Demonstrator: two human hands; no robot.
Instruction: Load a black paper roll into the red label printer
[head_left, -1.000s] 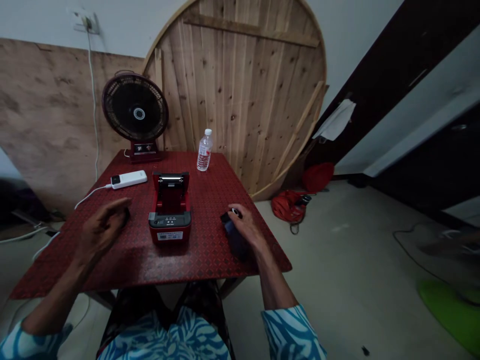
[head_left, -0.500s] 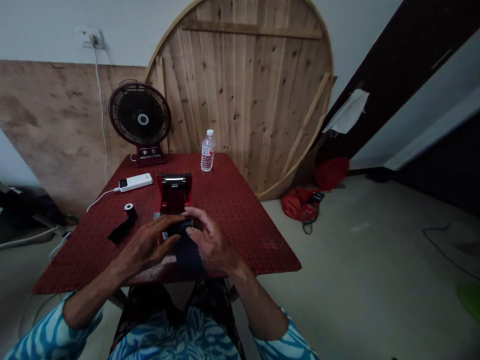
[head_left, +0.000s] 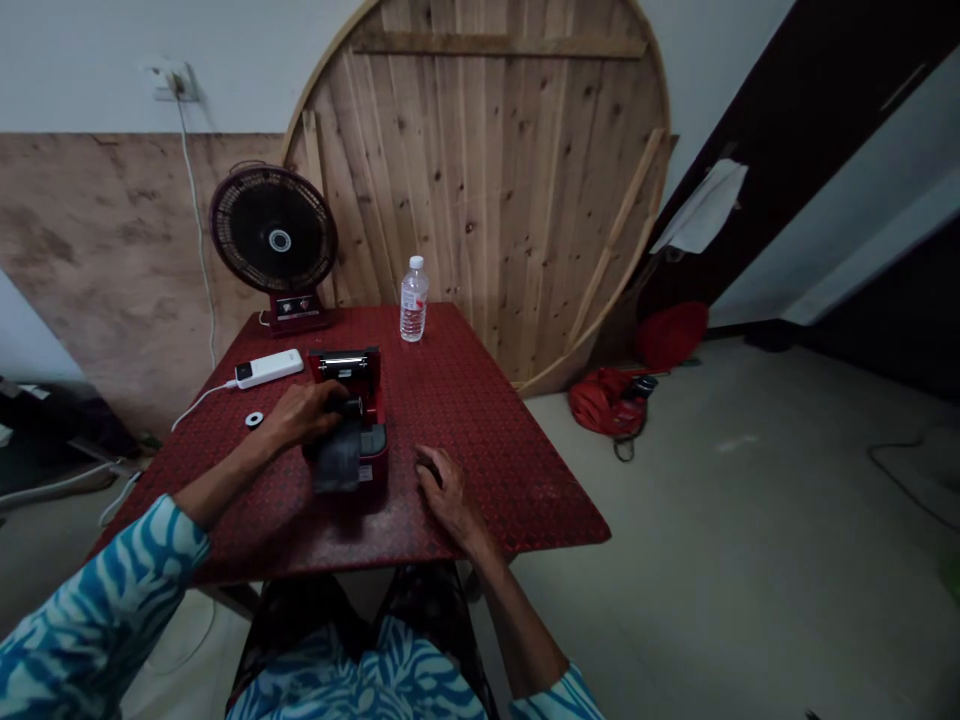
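Observation:
A small red and black printer (head_left: pixel 379 440) stands on the table with its lid raised, showing a shiny roller (head_left: pixel 345 365). My left hand (head_left: pixel 311 408) grips a dark roll (head_left: pixel 349 406) at the printer's opening. From that roll a wide black strip (head_left: pixel 336 462) drapes over the printer's front. My right hand (head_left: pixel 448 490) is low over the table, right of the printer, with loosely curled fingers apart and nothing in them. Left of the printer, partly behind my left arm, is another roll (head_left: pixel 254 420) with a white core.
The table (head_left: pixel 517 480) has a patterned red cover. On it are a white power bank (head_left: pixel 268 368) with a cable, a water bottle (head_left: pixel 413 300) and a fan (head_left: pixel 279 240). A round wooden board (head_left: pixel 480 200) leans on the wall. A red bag (head_left: pixel 604 403) lies on the floor.
My left hand has moved the dark roll forward from the table's near side to the printer's opening. The right hand has let go of it and moved right.

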